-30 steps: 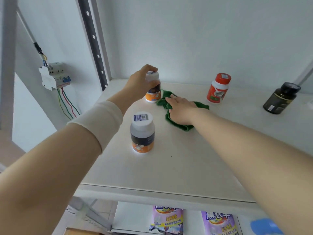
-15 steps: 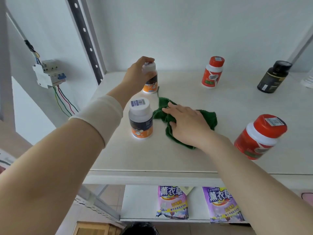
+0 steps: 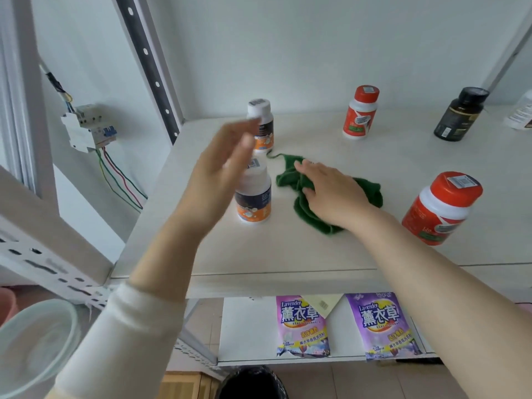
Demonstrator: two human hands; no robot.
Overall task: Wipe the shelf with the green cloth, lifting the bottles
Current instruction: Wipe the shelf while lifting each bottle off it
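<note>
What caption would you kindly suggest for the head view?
Right hand rests on green cloth on shelf; open left hand hovers by the near bottle.

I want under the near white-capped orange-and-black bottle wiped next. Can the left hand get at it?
Probably yes: the left hand, open and empty, hovers by the near white-capped orange-and-black bottle, nothing between them.

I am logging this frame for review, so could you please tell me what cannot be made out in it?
Head view only.
Left hand: blurred; whether it touches the near white-capped bottle, which it partly covers, is unclear.
Green cloth: its middle is hidden under the right hand.
Pale bottle at far right: cut off by the frame edge.
Black bottle: label too small to read.
</note>
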